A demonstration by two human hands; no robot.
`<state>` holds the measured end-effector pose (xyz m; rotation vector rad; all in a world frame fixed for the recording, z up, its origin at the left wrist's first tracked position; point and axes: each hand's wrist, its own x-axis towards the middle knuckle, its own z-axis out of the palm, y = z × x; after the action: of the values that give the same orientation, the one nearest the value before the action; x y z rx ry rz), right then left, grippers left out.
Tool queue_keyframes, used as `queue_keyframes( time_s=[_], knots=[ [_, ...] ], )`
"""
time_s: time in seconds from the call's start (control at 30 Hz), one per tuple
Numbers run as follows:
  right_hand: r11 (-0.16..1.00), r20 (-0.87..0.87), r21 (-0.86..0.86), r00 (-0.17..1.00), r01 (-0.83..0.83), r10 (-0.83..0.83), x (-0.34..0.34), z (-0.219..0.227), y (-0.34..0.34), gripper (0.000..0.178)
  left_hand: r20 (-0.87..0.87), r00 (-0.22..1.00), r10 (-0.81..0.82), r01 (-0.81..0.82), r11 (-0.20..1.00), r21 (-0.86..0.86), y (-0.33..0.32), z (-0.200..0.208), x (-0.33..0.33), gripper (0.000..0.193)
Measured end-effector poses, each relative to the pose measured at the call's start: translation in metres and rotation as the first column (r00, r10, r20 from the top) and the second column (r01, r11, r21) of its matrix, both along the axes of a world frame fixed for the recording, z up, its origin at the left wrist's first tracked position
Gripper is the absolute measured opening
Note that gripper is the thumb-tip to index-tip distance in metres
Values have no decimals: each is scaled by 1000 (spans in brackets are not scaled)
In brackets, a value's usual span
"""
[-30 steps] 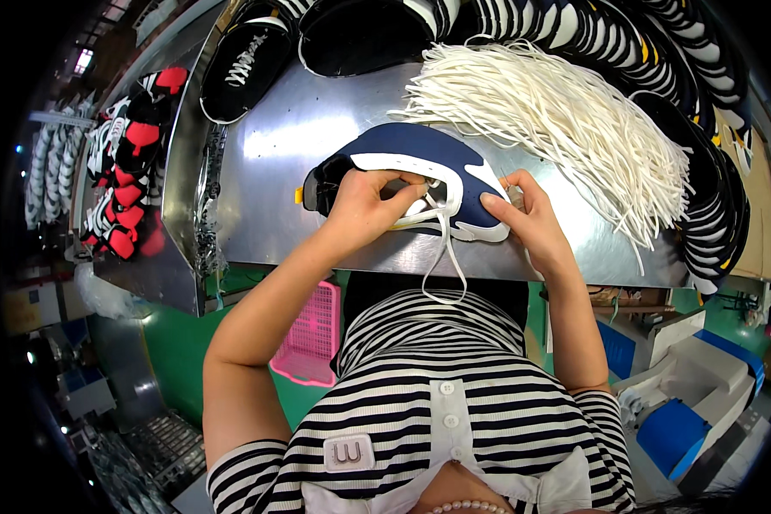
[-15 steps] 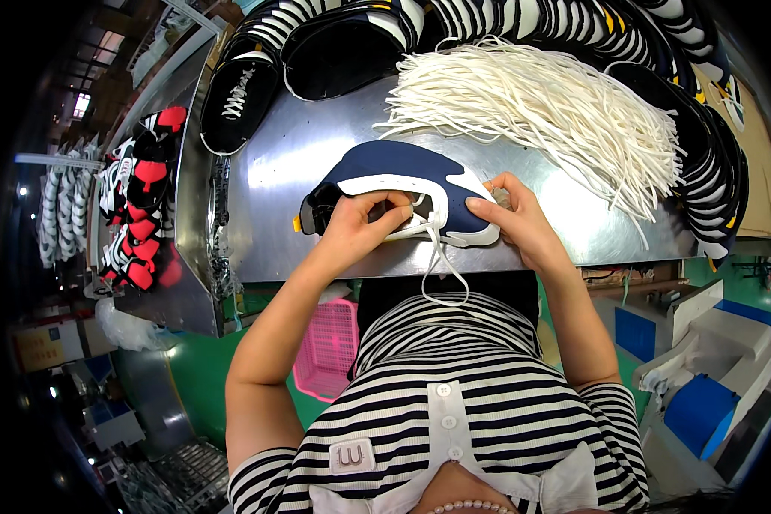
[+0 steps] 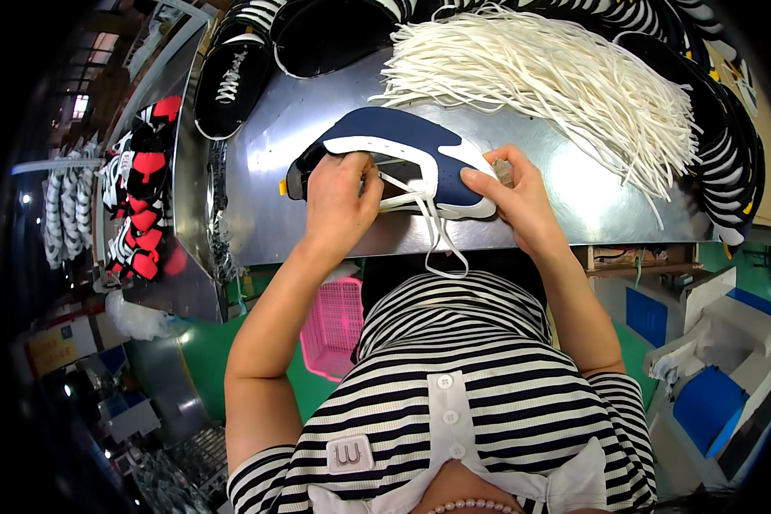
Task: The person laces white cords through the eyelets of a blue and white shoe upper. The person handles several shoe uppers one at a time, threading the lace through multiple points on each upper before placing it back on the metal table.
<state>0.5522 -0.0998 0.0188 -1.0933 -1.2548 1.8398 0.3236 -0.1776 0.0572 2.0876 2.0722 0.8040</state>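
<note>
A navy and white shoe upper (image 3: 403,130) lies on its side on the metal table, its toe to the right. My right hand (image 3: 522,195) is closed on the toe, thumb on the navy front and fingers behind. A white shoelace (image 3: 441,244) passes through the front of the lacing opening, and a loop of it hangs over the table's front edge. My left hand (image 3: 341,195) is closed at the upper's collar end, with lace strands running taut from its curled fingers to the front of the opening. Its fingertips are partly hidden.
A thick bundle of white shoelaces (image 3: 540,90) lies behind the upper. Rows of stacked black and white uppers (image 3: 728,163) curve around the table's back and right. One laced upper (image 3: 231,90) stands at the left. Red, black and white uppers (image 3: 148,201) fill a side shelf; a pink basket (image 3: 334,325) sits below.
My left hand has drawn back leftward from the opening, pulling the lace strands straight. My right hand keeps its hold on the toe. The whole view has shifted slightly.
</note>
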Motion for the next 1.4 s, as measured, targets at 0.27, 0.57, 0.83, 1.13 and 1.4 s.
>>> queue_keyframes(
  time_s=[0.27, 0.57, 0.83, 1.13, 1.4],
  knots=[
    [986, -64, -106, 989, 126, -133, 30, -7, 23, 39, -32, 947, 320, -314, 941, 129, -26, 37, -123, 12],
    [997, 197, -12, 978, 78, -74, 38, -11, 44, 34, 175, 934, 312, -329, 941, 75, -53, 46, -126, 11],
    [840, 166, 527, 954, 129, -251, 56, 16, 51, 23, 505, 798, -328, 333, 939, 83, 27, 77, 13, 11],
    [912, -118, 410, 992, 16, 35, -15, 18, 20, 19, 337, 920, -200, 230, 972, -50, 48, 48, 25, 7],
    [977, 143, 204, 989, -64, 34, -25, -1, 23, 39, 597, 292, 747, 402, 471, -785, 47, 4, 9, 51]
  ],
)
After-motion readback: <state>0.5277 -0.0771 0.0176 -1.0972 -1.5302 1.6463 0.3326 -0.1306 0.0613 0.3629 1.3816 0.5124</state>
